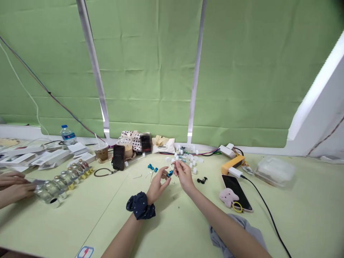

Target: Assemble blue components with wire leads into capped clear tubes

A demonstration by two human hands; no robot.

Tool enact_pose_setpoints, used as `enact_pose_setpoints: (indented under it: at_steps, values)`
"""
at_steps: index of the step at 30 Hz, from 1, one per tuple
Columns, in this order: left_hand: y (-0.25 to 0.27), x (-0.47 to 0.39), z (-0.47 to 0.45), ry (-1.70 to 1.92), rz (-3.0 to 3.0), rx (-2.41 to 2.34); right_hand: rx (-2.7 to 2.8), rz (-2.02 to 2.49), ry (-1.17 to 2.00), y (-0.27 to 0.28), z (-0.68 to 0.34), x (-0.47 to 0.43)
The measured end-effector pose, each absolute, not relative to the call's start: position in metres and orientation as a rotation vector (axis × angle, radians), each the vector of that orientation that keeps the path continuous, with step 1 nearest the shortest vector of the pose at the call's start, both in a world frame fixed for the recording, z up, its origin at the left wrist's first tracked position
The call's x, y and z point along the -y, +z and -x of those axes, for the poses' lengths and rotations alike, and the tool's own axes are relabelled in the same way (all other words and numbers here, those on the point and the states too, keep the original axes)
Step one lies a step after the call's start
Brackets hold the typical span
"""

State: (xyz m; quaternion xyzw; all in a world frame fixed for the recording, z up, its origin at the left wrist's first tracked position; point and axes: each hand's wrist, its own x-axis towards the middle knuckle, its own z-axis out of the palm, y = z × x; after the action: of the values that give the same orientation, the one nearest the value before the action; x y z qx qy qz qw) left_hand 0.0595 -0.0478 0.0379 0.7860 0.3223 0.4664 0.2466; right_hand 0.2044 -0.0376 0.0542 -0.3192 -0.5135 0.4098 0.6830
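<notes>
Over the table's middle, my left hand [157, 186] pinches a small shiny blue metal part [170, 173] between thumb and fingers. My right hand [185, 175] is closed right beside it, fingertips pressed together on something thin that I cannot make out. Several matching blue parts [152, 167] lie just beyond my left hand. Thin L-shaped hex keys [137, 176] are scattered to its left. To the right of my right hand sit some small black parts [202, 180]. Clear tubes and white caps [188, 157] are heaped behind both hands.
Another person's hands [13, 186] are at the left, beside a row of capped jars [60, 181] and white boxes [48, 157]. A phone [118, 157] and drink cups [101, 152] stand behind. At right are a second phone [240, 193], a black cable [264, 206] and a plastic container [274, 171].
</notes>
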Motion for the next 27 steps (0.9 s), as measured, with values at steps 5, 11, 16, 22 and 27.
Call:
enact_pose_setpoints:
  at_steps: [5, 11, 16, 22, 27]
  values:
    - [0.032, 0.049, -0.06, 1.257, -2.043, -0.852, 1.334, 0.771, 0.91, 0.045, -0.205, 0.039]
    - [0.029, 0.05, -0.064, 1.274, -2.019, -0.841, 1.384, 0.813, 0.851, 0.041, -0.206, 0.037]
    - [0.03, 0.05, -0.064, 1.262, -2.018, -0.846, 1.404, 0.834, 0.792, 0.038, -0.207, 0.035]
    - [0.031, 0.049, -0.065, 1.314, -2.021, -0.862, 1.427, 0.889, 0.696, 0.037, -0.207, 0.034]
    - [0.03, 0.046, -0.063, 1.296, -2.005, -0.847, 1.455, 0.868, 0.738, 0.037, -0.206, 0.036]
